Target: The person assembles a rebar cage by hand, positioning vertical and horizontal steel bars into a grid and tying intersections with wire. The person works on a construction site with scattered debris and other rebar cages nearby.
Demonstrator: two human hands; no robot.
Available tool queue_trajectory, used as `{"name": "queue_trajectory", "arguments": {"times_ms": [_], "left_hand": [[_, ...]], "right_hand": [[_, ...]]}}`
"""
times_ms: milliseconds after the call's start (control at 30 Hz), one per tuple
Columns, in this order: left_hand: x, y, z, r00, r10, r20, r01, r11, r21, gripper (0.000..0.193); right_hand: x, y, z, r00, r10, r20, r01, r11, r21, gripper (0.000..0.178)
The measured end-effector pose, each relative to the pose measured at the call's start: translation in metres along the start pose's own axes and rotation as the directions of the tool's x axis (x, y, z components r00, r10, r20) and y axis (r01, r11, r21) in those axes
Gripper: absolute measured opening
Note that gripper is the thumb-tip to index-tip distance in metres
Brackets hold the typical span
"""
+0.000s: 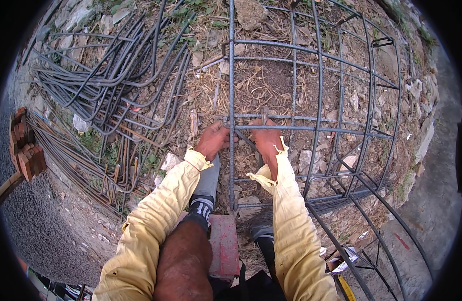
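1. Head view: A worker in torn yellow sleeves [163, 203] leans over a rebar cage [317, 129] that lies on rubble and dry grass, spreading from the centre of the view to the right. The left hand [212, 142] and right hand [266, 141] meet at a crossing on the cage's near-left long bar [232, 75].

2. Head view, the fingers: Those of the left hand are curled in close at the crossing; whether they pinch the bar, a wire or nothing cannot be told. Those of the right hand are folded shut, apparently around a slim dark metal piece [249, 142] that slants beneath the crossbar.

3. Head view, the work: The step in hand looks like fastening or adjusting that one joint. The next move would seem to call for the left hand to steady the crossing while the right turns or draws the metal piece tight, without shifting the bars.

4. Head view, the surroundings: Bent bars [93, 83] lie heaped at upper left, with red bricks [27, 150] near the rim; a red block [224, 241] sits between the legs.

5. Head view, the limits: The knuckles cover the joint itself, any tie wire is too fine to make out, and the cage's far end is cut off by the upper edge.
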State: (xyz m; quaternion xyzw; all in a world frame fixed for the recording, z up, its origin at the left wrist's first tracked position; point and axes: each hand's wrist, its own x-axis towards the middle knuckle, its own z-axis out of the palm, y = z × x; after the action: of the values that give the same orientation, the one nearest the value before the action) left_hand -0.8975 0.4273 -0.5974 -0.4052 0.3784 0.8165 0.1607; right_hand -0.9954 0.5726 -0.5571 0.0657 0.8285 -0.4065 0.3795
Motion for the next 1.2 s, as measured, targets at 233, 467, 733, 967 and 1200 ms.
{"name": "queue_trajectory", "arguments": {"times_ms": [233,467,733,967,1200], "left_hand": [[0.007,-0.012,-0.006,0.997,0.039,0.074,-0.038,0.999,-0.019,0.025],[0.006,-0.010,-0.005,0.994,0.035,0.102,-0.029,0.998,-0.058,0.022],[0.001,-0.005,-0.002,0.994,0.067,0.092,-0.062,0.997,-0.046,0.026],[0.000,0.000,-0.002,0.990,0.078,0.113,-0.077,0.997,-0.014,0.027],[-0.001,-0.005,-0.007,0.992,0.063,0.108,-0.061,0.998,-0.029,0.028]], "right_hand": [[-0.007,-0.002,0.002,0.999,0.019,-0.036,-0.018,0.999,0.033,0.019],[-0.037,-0.018,0.012,0.990,0.096,0.100,-0.117,0.963,0.242,0.020],[-0.040,-0.006,0.016,0.988,-0.117,0.098,0.123,0.991,-0.054,0.016],[-0.040,0.002,0.019,0.968,-0.249,0.029,0.250,0.960,-0.124,0.018],[-0.040,-0.020,0.009,1.000,-0.017,0.008,0.017,0.998,-0.066,0.022]]}}
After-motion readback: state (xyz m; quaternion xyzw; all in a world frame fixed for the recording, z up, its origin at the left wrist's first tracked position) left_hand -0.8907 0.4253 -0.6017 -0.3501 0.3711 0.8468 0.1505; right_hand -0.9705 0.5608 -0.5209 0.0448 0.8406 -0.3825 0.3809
